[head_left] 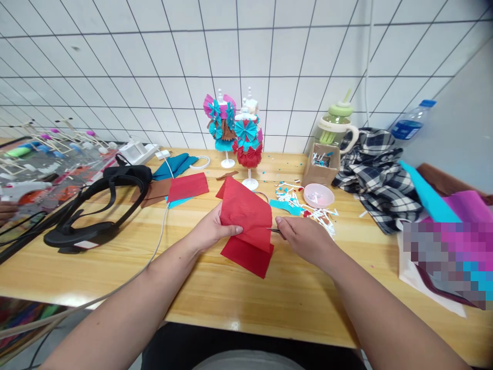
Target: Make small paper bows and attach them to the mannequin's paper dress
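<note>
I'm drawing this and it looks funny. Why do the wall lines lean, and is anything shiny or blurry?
In the head view, lines on the wall fan outward toward the top, probably from a wide lens; the table has bright glare near its front edge; a blocky patch hides things at right; the red paper looks fairly clear.

Left hand (212, 227): gripped folded red paper (248, 210), thumb on top.
Right hand (304, 235): held a thin dark tool (276, 230) at the paper's right edge.
Colourfully dressed mannequins (247, 137): stood upright before the tiled wall (292, 56).
Pink bowl (319, 197): sat beside white scraps (287, 195), in front of a cardboard box (319, 174).
Black headset (133, 176): lay at left on the wooden table (300, 303).
</note>
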A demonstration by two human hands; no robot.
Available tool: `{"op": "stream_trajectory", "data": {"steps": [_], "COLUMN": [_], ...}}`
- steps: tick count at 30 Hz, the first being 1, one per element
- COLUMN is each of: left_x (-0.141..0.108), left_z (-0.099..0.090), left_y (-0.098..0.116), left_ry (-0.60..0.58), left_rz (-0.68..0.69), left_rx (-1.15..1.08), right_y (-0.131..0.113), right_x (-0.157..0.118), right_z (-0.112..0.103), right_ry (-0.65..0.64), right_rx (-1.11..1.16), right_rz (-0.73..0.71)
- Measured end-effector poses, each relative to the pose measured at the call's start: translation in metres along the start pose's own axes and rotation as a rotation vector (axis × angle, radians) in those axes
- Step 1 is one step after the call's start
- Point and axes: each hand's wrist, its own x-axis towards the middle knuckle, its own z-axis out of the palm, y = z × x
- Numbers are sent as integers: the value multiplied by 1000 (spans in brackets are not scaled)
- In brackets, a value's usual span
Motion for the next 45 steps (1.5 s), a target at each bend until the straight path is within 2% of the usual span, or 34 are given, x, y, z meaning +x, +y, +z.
{"op": "stream_trajectory", "data": {"steps": [18,31,45], "left_x": [1,1,1], "left_z": [-2,-1,0], "left_y": [-1,-1,-4], "left_ry": [-27,-41,-45], "left_rz": [4,-6,4], "left_rx": [-4,-11,15], "right_y": [0,-1,-5], "right_x": [1,-1,-2], "right_z": [1,2,4], "right_ry": [-1,-13,-17], "right_rx": [-69,62,-68], "right_rz": [20,7,28]}}
